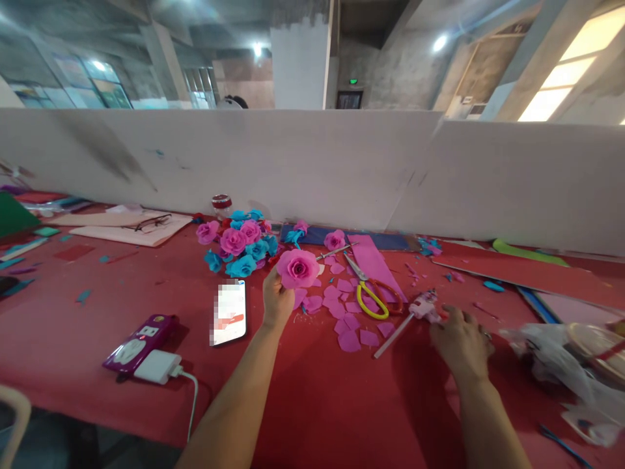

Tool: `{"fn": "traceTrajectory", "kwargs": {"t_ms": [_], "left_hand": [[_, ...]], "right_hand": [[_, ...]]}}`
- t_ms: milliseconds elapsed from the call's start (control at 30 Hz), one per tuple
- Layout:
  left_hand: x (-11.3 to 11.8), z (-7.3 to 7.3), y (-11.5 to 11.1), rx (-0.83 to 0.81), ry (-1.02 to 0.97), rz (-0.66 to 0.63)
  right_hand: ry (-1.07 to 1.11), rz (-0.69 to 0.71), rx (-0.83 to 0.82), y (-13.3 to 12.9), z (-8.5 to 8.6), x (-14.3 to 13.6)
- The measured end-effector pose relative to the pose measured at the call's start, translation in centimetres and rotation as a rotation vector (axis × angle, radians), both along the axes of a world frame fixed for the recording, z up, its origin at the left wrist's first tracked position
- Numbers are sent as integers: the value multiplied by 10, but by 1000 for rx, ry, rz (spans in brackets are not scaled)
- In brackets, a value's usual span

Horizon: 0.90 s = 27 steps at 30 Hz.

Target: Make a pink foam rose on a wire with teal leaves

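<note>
My left hand (279,298) is closed on a pink paper rose (297,268), its bloom facing me above the table. My right hand (461,342) is over the table with its fingers apart, right beside a glue gun (424,306) with a clear glue stick; whether the fingertips touch it I cannot tell. Loose pink paper petals (349,340) lie between the hands. Beyond them are scissors (374,299) with yellow and red handles and a pink paper strip (371,260). A bunch of pink and blue paper roses (239,242) stands left of my left hand.
A lit phone (229,312) and a purple power bank (139,342) with a white charger lie on the red table (312,417). Glasses (149,223) rest on paper at the back left. A plastic bag with a container (590,352) is at right. A low wall (293,163) closes the back.
</note>
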<state>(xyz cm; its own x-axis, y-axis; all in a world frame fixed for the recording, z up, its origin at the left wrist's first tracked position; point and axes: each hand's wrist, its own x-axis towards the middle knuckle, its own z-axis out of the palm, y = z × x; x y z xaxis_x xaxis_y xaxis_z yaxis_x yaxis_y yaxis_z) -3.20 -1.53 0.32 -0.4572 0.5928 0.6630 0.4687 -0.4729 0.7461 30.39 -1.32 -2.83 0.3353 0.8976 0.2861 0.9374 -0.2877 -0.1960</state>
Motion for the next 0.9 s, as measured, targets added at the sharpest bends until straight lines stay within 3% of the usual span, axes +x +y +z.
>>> {"fn": "traceTrajectory", "kwargs": {"t_ms": [233,400,467,567,667,767,900], "left_hand": [[0,-6,2,-54,-21,4],[3,1,-3,-93,-200,-68],[3,10,-5,-35,-367,-176],[0,23,-7,63,-729,-420],[-7,30,-7,-70,-931,-594],[-13,30,-7,-184,-1020,-666],[-21,31,-6,-338,-1196,-758]], "right_hand": [[243,163,425,7,5,2],[412,275,452,-1,31,-16],[511,315,477,-4,42,-29],[494,361,345,-5,52,-56],[354,500,141,-1,49,-88],[198,697,-56,10,37,-117],[75,697,-112,29,25,-148]]}}
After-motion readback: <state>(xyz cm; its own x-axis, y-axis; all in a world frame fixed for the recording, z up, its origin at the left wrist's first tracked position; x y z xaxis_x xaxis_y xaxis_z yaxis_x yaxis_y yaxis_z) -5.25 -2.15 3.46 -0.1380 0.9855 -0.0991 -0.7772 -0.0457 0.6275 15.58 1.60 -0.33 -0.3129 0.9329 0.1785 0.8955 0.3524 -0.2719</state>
